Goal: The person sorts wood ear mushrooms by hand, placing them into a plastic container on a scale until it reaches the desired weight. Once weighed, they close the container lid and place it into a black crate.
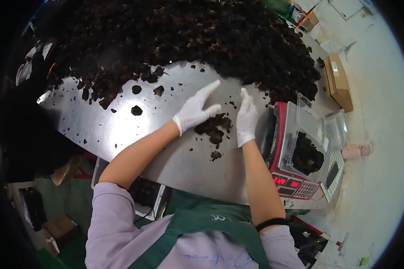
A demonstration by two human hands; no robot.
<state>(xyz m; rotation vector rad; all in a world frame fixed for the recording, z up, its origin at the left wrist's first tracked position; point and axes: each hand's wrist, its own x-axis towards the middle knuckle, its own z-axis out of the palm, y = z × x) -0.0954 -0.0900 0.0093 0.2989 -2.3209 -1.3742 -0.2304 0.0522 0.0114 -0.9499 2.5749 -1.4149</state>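
Both of my hands wear white gloves over the metal table. My left hand (198, 109) has its fingers stretched out and its thumb apart, right beside a small heap of dark, curled pieces (216, 136) that look like dried wood ear mushroom. Across that heap, my right hand (247, 115) is held on edge with its fingers straight. Neither hand grips anything. A large pile of the same dark pieces (184, 36) covers the far part of the table, and a few single pieces (136, 110) lie to the left of my left hand.
Right of my right hand stands a red scale (280, 134) with a lit display, bearing a clear plastic box (285, 158) with dark pieces inside. Beyond are a cardboard box (338, 83) and a pink cup (355, 151). The metal table (166, 157) ends near my apron.
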